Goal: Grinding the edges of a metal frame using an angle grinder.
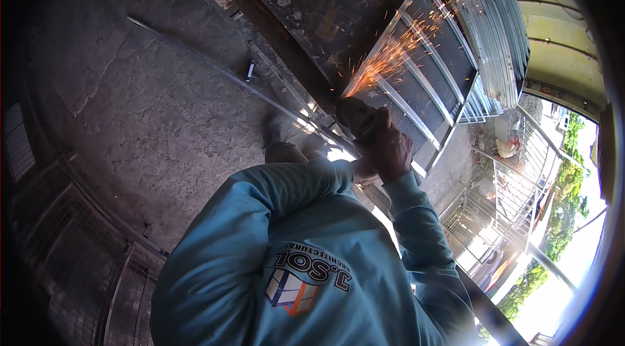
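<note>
My right hand is closed around the dark body of an angle grinder. The grinder's head meets the near corner of a silvery welded metal frame, which has several parallel crossbars. Orange sparks stream from that contact toward the far right. Only a sliver of my left hand shows past its teal cuff, low beside my right wrist. Its fingers are hidden, so its hold on the grinder cannot be made out.
The frame lies on a dark, worn worktable with a steel edge beam. Stacked metal profiles stand beyond it. A long thin metal bar and a small light-coloured object lie to the left, over the concrete floor.
</note>
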Demonstrator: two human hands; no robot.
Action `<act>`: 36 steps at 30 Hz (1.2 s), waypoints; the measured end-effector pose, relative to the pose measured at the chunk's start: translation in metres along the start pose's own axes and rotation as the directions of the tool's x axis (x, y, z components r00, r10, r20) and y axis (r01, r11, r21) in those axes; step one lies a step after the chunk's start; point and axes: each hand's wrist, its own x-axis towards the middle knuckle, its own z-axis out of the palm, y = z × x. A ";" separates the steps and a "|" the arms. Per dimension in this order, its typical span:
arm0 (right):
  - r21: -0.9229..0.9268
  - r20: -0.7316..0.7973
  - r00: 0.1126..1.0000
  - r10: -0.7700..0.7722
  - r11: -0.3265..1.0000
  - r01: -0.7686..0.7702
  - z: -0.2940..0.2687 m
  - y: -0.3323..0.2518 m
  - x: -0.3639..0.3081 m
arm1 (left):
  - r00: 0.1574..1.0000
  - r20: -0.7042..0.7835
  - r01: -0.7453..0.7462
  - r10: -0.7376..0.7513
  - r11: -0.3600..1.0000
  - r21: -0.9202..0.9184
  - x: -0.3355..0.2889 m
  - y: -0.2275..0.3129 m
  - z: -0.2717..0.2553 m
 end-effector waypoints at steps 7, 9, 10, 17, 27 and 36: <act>-0.038 0.026 1.000 0.002 0.999 -0.001 0.002 -0.001 0.003 | 1.000 0.010 0.026 -0.026 1.000 -0.018 -0.007 -0.004 0.000; -0.028 0.036 0.999 -0.004 1.000 0.005 0.002 -0.001 0.004 | 0.999 0.011 0.032 -0.031 0.999 -0.023 -0.012 -0.003 -0.004; -0.018 0.046 0.999 -0.013 1.000 0.013 0.002 -0.001 0.004 | 0.999 0.012 0.034 -0.034 0.999 -0.024 -0.012 -0.002 -0.005; -0.037 0.100 0.995 0.022 0.999 -0.019 0.000 -0.002 0.005 | 0.999 0.011 0.047 -0.047 0.998 -0.037 -0.013 -0.001 -0.007; 0.020 0.089 0.995 0.051 0.998 -0.053 0.002 -0.002 0.007 | 0.998 0.018 0.062 -0.061 0.997 -0.052 -0.003 0.000 -0.007; 0.017 0.070 0.997 0.039 0.999 -0.040 0.004 0.002 0.009 | 0.995 0.043 0.091 -0.089 0.994 -0.059 -0.013 0.003 -0.017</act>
